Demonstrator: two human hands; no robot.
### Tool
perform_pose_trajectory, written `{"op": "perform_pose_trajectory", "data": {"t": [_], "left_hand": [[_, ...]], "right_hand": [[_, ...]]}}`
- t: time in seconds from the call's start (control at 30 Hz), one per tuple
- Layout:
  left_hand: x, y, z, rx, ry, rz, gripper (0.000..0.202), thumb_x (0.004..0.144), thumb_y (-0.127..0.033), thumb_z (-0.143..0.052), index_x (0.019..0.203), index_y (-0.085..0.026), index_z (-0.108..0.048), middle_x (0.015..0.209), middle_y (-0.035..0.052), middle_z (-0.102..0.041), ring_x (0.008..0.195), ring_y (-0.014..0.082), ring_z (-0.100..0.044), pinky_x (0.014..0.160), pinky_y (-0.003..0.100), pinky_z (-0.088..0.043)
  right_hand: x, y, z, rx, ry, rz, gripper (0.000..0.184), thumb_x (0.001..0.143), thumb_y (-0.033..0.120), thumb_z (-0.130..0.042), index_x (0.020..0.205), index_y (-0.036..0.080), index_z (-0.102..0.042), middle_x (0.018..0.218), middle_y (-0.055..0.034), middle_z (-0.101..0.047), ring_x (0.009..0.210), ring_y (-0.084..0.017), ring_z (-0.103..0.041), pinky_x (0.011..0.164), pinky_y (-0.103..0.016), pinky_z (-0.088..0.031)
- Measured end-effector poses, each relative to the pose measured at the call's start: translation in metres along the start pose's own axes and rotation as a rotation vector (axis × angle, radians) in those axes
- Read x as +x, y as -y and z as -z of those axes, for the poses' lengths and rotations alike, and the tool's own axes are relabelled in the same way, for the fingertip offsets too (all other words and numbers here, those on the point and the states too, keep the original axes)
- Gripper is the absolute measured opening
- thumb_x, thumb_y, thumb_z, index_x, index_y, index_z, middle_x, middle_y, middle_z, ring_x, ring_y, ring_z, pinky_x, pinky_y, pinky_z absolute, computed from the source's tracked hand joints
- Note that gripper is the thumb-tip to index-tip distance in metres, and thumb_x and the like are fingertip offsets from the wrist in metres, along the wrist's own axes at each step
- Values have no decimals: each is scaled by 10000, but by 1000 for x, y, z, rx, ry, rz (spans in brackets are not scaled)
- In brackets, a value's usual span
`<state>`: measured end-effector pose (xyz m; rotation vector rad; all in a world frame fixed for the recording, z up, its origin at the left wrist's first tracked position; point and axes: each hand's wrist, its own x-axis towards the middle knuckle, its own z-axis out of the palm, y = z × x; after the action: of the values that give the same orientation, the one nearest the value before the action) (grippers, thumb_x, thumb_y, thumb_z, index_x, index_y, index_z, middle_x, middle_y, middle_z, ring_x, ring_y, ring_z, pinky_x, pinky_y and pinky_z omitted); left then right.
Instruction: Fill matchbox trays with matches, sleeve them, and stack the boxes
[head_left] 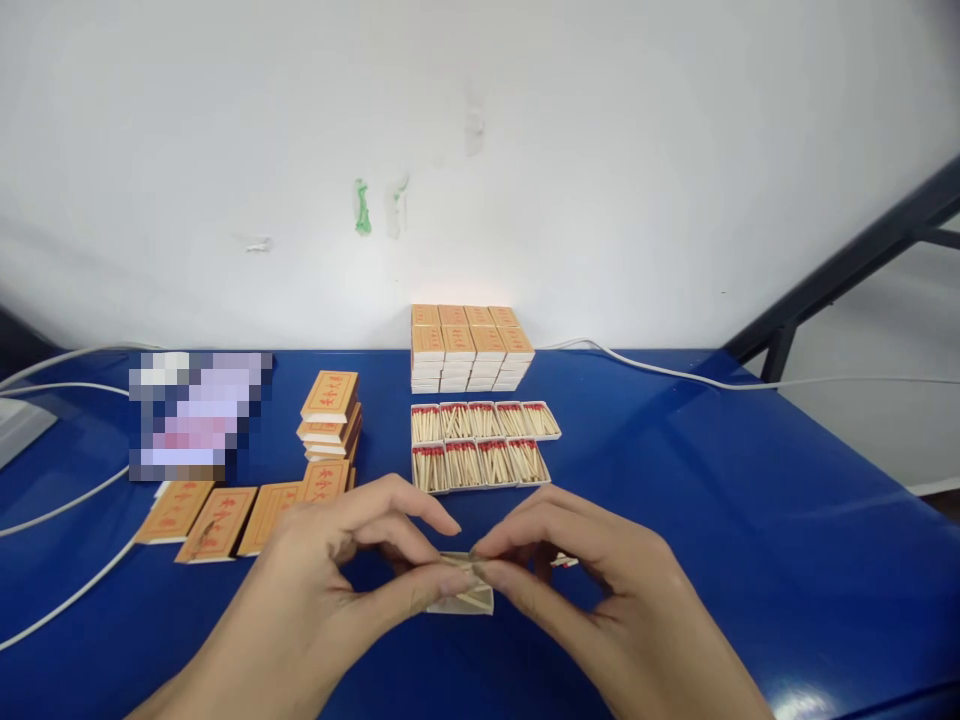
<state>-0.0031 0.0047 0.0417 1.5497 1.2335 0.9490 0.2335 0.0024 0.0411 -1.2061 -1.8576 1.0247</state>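
Low over the front of the table, my two hands meet above a small open matchbox tray [474, 604] with pale matchsticks in it. My left hand [360, 570] is closed in a pinch on matchsticks, its index finger raised. Thumb against index finger, my right hand [577, 570] pinches matchsticks from the other side. The fingertips hide most of what they grip. Red-tipped matchsticks [565, 561] show just behind the right hand's fingers. Beyond the hands, two rows of filled matchbox trays [481, 464] lie side by side, red heads toward the wall.
Orange-topped matchboxes [472, 345] are stacked in a block by the wall. More matchbox covers [217, 522] lie and pile up at left on the blue table [675, 480]. A blurred pinkish item [199, 410] lies far left. White cables [660, 370] cross both sides.
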Motion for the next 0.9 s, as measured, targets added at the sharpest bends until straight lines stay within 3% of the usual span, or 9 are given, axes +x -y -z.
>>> {"op": "perform_pose_trajectory", "data": {"t": [0.23,0.4,0.47,0.53,0.67,0.73,0.83,0.9], "left_hand": [[2,1,-3,-7,2,-37,103,922,-302,-895,837,-359,-885,897,-75,-868,784,130,-825,720,186,-626],[1,-3,-2,-113,78,40,93,913,-294,-900,837,-346,-889,896,-64,-877,800,140,-824,743,200,-624],[-1,-4,-2,-162,155,106,42,937,-326,-899,963,-350,-876,864,-68,-879,804,152,-819,782,234,-632],[-3,-4,-2,-181,207,140,197,932,-351,-916,1102,-353,-816,816,-75,-870,803,172,-809,800,274,-630],[-7,3,-2,159,67,13,481,774,-309,-1002,1185,-372,-760,887,-77,-769,759,168,-688,690,290,-540],[-8,11,-3,370,10,-60,562,746,-277,-988,1240,-395,-747,905,-78,-676,719,156,-614,655,292,-501],[-10,25,-4,518,54,-107,543,772,-245,-930,1258,-372,-725,914,-70,-647,735,168,-626,684,305,-516],[-9,30,-5,562,105,-90,416,796,-242,-904,1168,-331,-741,919,-58,-664,763,176,-657,698,308,-518]], "right_hand": [[-5,-3,-5,86,-19,-60,92,1016,278,-845,931,312,-853,856,50,-764,743,-113,-698,711,-199,-568],[-6,-3,-17,399,-42,-188,96,978,349,-891,930,281,-844,862,23,-780,772,-140,-728,752,-228,-615],[-4,-3,-21,534,-35,-192,125,975,359,-895,915,270,-830,881,16,-789,789,-147,-740,775,-246,-631],[-3,-2,-20,578,-39,-166,122,975,358,-899,918,275,-830,905,13,-804,812,-152,-749,781,-251,-633],[-5,0,-12,308,-154,-6,28,1033,305,-848,1010,319,-854,929,24,-821,848,-157,-769,784,-248,-626],[-6,-5,-12,55,-171,159,125,1053,214,-815,1096,321,-861,980,12,-823,889,-162,-770,802,-260,-622],[-7,-17,-22,-231,-131,373,208,1049,114,-786,1167,274,-845,986,-8,-807,872,-175,-736,830,-311,-617],[-7,-25,-30,-334,-139,430,172,1072,110,-744,1144,239,-830,960,-22,-791,834,-189,-711,826,-350,-616]]}}
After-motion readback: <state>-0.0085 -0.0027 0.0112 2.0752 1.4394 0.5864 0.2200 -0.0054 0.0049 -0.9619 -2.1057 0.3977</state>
